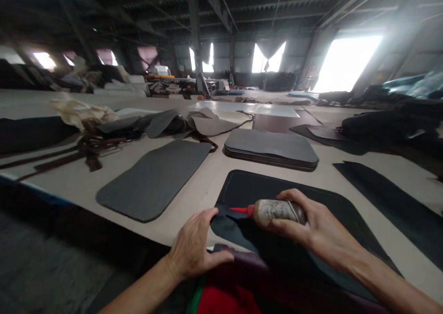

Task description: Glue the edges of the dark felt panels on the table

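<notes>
My right hand (pixel 313 228) is wrapped around a small glue bottle (pixel 273 211) with a red nozzle that points left. The nozzle tip sits just over the left edge of a black rounded leather panel (pixel 263 187) lying in front of me. My left hand (pixel 194 247) rests on the panel's near left corner, fingers curled over its edge and the thumb stretched right. Below the hands, a dark purple piece and a red cloth lie close to my body.
A grey rounded panel (pixel 155 178) lies to the left on the beige table (pixel 86 182). Behind sits a stack of grey panels (pixel 272 149). A black strip (pixel 391 203) lies to the right. Brown straps (pixel 86 150) and loose leather pieces crowd the far left.
</notes>
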A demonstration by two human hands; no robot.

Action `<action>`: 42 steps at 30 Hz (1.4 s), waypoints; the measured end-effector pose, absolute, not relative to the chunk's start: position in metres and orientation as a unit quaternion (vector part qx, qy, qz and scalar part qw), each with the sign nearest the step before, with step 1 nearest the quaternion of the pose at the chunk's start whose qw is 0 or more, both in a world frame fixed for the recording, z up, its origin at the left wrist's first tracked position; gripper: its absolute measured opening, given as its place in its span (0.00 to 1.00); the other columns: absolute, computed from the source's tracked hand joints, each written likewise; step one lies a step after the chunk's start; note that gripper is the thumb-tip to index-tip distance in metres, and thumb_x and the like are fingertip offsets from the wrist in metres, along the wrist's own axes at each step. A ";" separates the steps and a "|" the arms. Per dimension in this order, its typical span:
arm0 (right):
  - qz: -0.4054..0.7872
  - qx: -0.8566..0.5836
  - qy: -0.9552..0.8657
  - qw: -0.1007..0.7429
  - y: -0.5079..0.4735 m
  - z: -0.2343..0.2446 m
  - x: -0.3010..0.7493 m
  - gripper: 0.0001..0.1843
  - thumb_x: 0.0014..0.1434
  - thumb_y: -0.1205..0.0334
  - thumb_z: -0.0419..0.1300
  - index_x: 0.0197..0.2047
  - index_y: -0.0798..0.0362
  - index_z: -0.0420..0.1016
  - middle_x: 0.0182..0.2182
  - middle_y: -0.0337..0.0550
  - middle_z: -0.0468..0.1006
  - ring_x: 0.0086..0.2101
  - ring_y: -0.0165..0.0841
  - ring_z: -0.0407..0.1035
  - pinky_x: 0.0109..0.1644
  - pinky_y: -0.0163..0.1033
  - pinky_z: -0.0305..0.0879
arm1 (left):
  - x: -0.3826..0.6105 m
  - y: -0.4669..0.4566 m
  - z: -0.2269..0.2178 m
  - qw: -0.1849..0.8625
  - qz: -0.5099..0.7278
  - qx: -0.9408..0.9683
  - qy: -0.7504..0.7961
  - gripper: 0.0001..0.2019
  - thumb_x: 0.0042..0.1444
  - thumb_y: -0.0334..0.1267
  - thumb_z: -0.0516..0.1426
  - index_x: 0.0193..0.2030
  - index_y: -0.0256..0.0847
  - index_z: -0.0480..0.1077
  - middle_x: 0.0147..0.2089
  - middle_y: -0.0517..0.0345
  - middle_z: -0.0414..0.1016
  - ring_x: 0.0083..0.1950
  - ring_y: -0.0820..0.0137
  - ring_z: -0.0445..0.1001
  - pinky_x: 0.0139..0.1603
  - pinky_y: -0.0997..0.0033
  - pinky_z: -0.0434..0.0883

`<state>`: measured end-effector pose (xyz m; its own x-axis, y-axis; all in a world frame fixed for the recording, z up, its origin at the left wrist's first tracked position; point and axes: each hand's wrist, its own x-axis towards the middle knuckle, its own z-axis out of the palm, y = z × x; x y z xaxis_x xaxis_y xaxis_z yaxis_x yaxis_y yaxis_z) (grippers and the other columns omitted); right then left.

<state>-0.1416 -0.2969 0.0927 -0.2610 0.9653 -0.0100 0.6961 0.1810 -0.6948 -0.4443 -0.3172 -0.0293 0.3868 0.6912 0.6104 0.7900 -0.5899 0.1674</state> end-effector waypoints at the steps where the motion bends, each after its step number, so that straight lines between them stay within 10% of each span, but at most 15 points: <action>1: 0.295 -0.559 -0.743 0.221 -0.296 0.092 -0.146 0.21 0.58 0.49 0.64 0.50 0.49 0.69 0.37 0.38 0.77 0.35 0.34 0.71 0.36 0.36 0.63 | -0.444 -0.317 -0.030 0.078 -0.328 -0.827 -0.449 0.41 0.66 0.75 0.46 0.65 0.36 0.54 0.57 0.43 0.69 0.56 0.53 0.72 0.54 0.51 0.76; 42: 0.136 -0.534 -0.831 0.080 -0.296 0.143 -0.148 0.15 0.56 0.48 0.65 0.36 0.49 0.71 0.33 0.36 0.73 0.30 0.30 0.61 0.32 0.37 0.47 | -0.441 -0.312 -0.026 0.114 -0.275 -0.845 -0.445 0.33 0.72 0.68 0.44 0.60 0.36 0.60 0.54 0.45 0.69 0.54 0.54 0.72 0.50 0.51 0.76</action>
<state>-0.1483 -0.2962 0.1433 -0.4171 0.9088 -0.0120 0.8652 0.3930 -0.3114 -0.4406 -0.3120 -0.0263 0.4527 0.6886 0.5665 0.8144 -0.5780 0.0517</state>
